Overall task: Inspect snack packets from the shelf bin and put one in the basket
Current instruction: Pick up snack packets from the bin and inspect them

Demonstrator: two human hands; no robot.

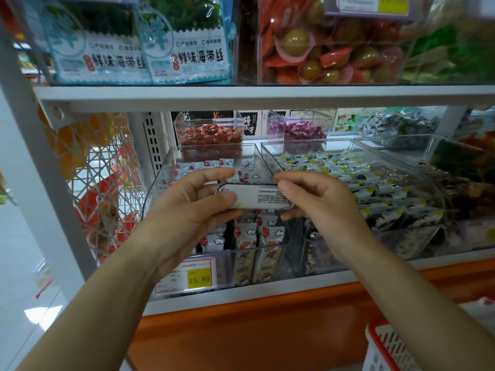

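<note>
At the far left a white lattice rack point(107, 188) hangs off the shelf upright, clear of the work. Beside it, the yellow price tag point(197, 275) sits on the front of the clear shelf bin point(160, 180), which holds upright packets printed with clouds.

The left hand point(192, 202) pinches the left end of a snack packet point(254, 195), thumb on the near face and fingers curled behind. The packet is held level above the bin, its printed back panel facing the camera, so the step in hand looks like reading the label.

The right hand point(318, 202) pinches the packet's right end between thumb and fingertips. Both grips are at the very ends, on what is probably slick film. If one hand lets go carelessly, the packet could swing or slip. It would then drop among the identical packets below and be lost.

To the right, a neighbouring bin point(308, 141) of yellow-cornered packets stands touching the first. A wrist swept sideways could knock its rim or drag packets out.

The red-rimmed basket point(373, 341) sits low at the lower right, well apart from the hands and only partly in view. A blind drop from this height could miss it.
</note>
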